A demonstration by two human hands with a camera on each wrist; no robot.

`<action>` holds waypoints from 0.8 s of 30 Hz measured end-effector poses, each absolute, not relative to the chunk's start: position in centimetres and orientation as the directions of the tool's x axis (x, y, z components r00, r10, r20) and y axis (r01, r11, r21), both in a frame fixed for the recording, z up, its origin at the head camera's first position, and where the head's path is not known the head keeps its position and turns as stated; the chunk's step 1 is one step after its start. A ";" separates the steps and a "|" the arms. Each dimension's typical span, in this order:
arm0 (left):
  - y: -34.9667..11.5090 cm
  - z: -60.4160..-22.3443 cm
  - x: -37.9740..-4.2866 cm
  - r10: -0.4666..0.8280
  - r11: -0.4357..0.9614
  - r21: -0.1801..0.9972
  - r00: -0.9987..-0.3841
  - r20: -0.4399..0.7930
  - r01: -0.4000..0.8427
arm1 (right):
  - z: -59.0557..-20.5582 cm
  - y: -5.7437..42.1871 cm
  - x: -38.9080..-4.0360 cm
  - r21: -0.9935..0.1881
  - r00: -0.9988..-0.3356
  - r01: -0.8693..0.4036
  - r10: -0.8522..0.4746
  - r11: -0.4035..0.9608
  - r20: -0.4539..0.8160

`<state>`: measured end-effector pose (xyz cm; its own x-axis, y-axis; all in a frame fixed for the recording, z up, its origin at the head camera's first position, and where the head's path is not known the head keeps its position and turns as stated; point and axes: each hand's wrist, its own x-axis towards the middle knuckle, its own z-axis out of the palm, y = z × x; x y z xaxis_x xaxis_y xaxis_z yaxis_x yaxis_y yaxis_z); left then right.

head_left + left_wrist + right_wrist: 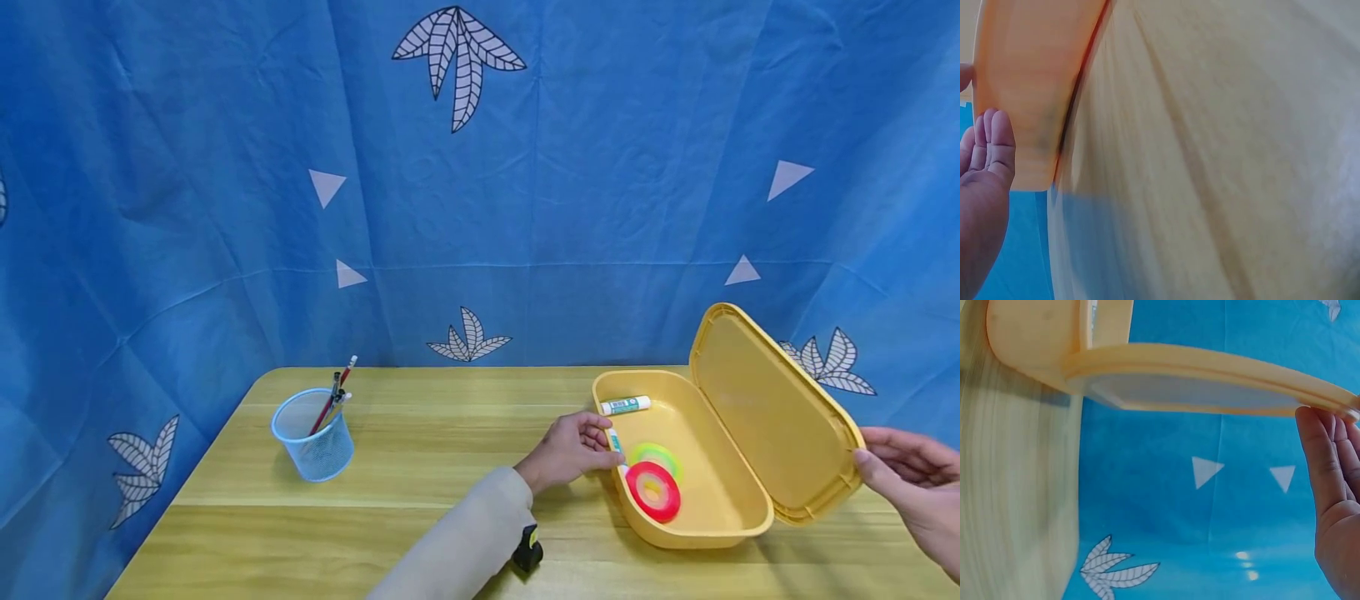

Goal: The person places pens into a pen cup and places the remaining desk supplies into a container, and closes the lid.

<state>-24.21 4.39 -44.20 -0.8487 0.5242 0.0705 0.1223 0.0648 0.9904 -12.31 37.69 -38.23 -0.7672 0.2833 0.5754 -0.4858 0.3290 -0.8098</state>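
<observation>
A yellow plastic box (693,467) stands on the right of the table with its hinged lid (772,408) raised and leaning right. My left hand (573,450) holds the left rim, thumb at the edge and fingers along the outer wall; the left wrist view shows this hand (988,150) against the wall. My right hand (915,483) pinches the lid's outer edge, also seen in the right wrist view, where the hand (1341,487) is partly cut off. Inside lie a glue stick (626,405), another white-and-green stick (616,442) partly hidden, a red ring (645,510) and a yellow-green ring (667,457).
A light blue mesh pen cup (322,454) with several pens and pencils stands at the left of the wooden table (420,475). A blue patterned curtain (480,200) hangs behind the table. A black wrist device (528,550) is at my left sleeve.
</observation>
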 end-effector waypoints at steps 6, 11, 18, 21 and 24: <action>4.5 -44.1 -24.0 0.513 0.067 0.990 -0.855 0.073 0.125 | -36.4 34.5 -10.7 -0.778 -0.796 -0.356 0.267 0.518 0.543; 4.5 -44.1 -24.0 0.509 0.061 0.991 -0.858 0.071 0.118 | -36.4 33.4 -10.6 -0.772 -0.814 -0.348 0.237 0.531 0.531; 4.4 -44.2 -23.8 0.480 0.058 0.996 -0.877 0.025 0.061 | -36.1 31.7 -10.1 -0.688 -0.805 -0.335 0.183 0.644 0.564; 4.3 -44.3 -23.8 0.460 0.063 0.997 -0.888 0.016 0.051 | -36.0 30.7 -9.9 -0.614 -0.791 -0.339 0.137 0.713 0.596; 4.3 -44.4 -23.7 0.443 0.058 0.997 -0.896 0.014 0.045 | -36.1 29.8 -9.8 -0.524 -0.760 -0.388 0.058 0.758 0.647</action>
